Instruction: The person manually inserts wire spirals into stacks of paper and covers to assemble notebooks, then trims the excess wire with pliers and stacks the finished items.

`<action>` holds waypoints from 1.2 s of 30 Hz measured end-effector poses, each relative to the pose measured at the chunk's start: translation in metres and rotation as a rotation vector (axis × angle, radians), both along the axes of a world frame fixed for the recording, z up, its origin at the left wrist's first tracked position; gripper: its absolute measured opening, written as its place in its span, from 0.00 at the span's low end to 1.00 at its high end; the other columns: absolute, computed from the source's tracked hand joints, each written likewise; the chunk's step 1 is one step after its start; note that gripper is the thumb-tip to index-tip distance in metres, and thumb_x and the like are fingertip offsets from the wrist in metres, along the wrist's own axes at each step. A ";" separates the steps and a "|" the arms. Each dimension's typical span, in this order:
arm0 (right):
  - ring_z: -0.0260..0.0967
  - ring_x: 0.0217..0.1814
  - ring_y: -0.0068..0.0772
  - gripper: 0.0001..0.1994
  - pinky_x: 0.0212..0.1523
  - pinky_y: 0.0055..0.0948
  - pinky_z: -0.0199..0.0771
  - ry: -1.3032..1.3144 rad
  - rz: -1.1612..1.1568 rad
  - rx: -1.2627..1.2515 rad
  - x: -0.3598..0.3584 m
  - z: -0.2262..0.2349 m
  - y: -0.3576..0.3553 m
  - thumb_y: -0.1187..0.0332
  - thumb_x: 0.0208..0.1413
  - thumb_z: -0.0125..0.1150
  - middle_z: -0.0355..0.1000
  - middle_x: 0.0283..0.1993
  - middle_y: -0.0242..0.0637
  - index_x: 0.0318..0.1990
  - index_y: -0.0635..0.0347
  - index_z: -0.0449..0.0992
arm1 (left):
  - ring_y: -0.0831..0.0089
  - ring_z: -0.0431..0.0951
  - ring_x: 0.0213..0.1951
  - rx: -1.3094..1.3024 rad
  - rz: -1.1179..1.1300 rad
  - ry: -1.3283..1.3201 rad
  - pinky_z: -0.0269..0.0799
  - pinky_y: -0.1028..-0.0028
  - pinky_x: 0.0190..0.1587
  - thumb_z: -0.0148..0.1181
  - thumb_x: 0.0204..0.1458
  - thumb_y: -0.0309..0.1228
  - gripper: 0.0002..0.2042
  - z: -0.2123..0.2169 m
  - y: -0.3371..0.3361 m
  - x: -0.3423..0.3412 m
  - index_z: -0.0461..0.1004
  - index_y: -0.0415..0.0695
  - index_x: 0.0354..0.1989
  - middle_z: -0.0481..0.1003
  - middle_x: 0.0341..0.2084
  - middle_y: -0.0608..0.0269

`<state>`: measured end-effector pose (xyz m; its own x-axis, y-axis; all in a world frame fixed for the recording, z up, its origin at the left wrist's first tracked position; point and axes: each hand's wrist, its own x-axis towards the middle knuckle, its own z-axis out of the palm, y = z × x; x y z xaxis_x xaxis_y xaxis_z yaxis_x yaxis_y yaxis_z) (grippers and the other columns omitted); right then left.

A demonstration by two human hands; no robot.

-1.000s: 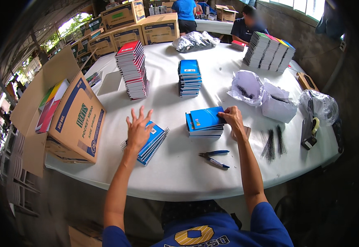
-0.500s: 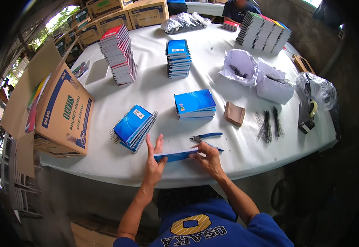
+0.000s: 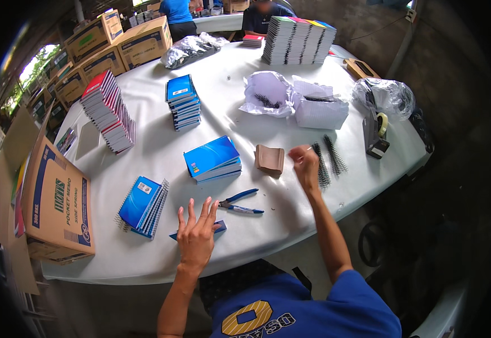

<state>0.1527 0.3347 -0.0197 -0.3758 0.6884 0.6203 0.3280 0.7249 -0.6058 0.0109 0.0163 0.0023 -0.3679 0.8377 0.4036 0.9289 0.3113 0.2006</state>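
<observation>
Near the close edge of the white table [image 3: 158,155], the left hand [image 3: 196,239] is lying over a thin blue notebook [image 3: 220,226], with its fingers spreading wide. The hand is hiding the middle part of this notebook, and both ends are showing. Just beyond, the blue-handled pliers [image 3: 245,210] are resting with their handles apart. On the left, a fanned pile of spiral-bound notebooks [image 3: 139,204] is lying near the large carton [image 3: 59,203].

Farther, the right hand [image 3: 306,164] is hovering just beside the black wire coils [image 3: 334,153]. Its fingers are bending narrowly; I cannot tell if they are holding something. A brown block [image 3: 270,160] is sitting between this hand and a low blue stack [image 3: 211,158].

Behind these, two white paper wrappings [image 3: 268,96] are holding more coils, and a tall red-covered stack [image 3: 110,115] is leaning. At the far side, a multicoloured notebook stack [image 3: 296,45] is standing before a seated person.
</observation>
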 end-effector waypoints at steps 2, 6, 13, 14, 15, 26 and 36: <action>0.72 0.37 0.46 0.11 0.35 0.39 0.71 -0.379 -0.327 0.289 0.011 -0.016 0.043 0.68 0.46 0.71 0.72 0.36 0.45 0.35 0.62 0.78 | 0.48 0.64 0.64 -0.038 -0.001 0.005 0.52 0.45 0.67 0.65 0.50 0.34 0.30 0.002 -0.001 -0.002 0.67 0.58 0.65 0.69 0.62 0.67; 0.71 0.40 0.54 0.17 0.40 0.47 0.71 -0.505 -0.219 0.044 0.021 -0.034 0.085 0.61 0.48 0.69 0.73 0.34 0.49 0.37 0.63 0.72 | 0.49 0.64 0.64 -0.090 -0.009 0.112 0.52 0.45 0.67 0.65 0.50 0.35 0.30 0.014 0.000 -0.003 0.68 0.63 0.64 0.70 0.61 0.67; 0.72 0.41 0.51 0.16 0.41 0.46 0.71 -0.577 0.012 0.172 0.025 -0.030 0.070 0.60 0.49 0.68 0.73 0.31 0.47 0.33 0.63 0.71 | 0.50 0.73 0.56 -0.142 -0.053 -0.076 0.66 0.51 0.59 0.63 0.52 0.41 0.32 0.009 -0.005 -0.020 0.62 0.63 0.68 0.73 0.57 0.60; 0.72 0.41 0.53 0.13 0.41 0.48 0.71 -0.594 0.050 0.204 0.025 -0.029 0.065 0.64 0.49 0.66 0.73 0.34 0.50 0.33 0.64 0.71 | 0.50 0.74 0.55 -0.098 -0.040 -0.059 0.68 0.52 0.57 0.62 0.53 0.42 0.32 0.010 -0.005 -0.020 0.61 0.60 0.69 0.73 0.57 0.59; 0.72 0.41 0.53 0.13 0.41 0.48 0.71 -0.599 0.043 0.202 0.029 -0.031 0.067 0.64 0.49 0.66 0.73 0.34 0.50 0.33 0.64 0.71 | 0.50 0.74 0.55 -0.097 -0.048 -0.062 0.68 0.52 0.57 0.62 0.53 0.42 0.32 0.011 -0.003 -0.019 0.61 0.60 0.69 0.73 0.57 0.59; 0.68 0.27 0.29 0.09 0.28 0.30 0.70 -0.402 0.288 0.041 0.044 -0.009 0.108 0.70 0.59 0.58 0.72 0.29 0.40 0.39 0.68 0.77 | 0.53 0.75 0.55 -0.044 -0.085 -0.026 0.69 0.53 0.57 0.61 0.53 0.46 0.29 0.004 0.004 -0.021 0.67 0.49 0.63 0.73 0.56 0.60; 0.74 0.36 0.35 0.08 0.36 0.33 0.73 -0.228 0.966 -0.357 -0.038 0.031 -0.128 0.79 0.51 0.65 0.74 0.34 0.38 0.40 0.61 0.80 | 0.52 0.74 0.56 -0.094 -0.054 0.074 0.63 0.45 0.60 0.61 0.53 0.46 0.28 0.006 -0.002 -0.021 0.68 0.52 0.63 0.74 0.56 0.65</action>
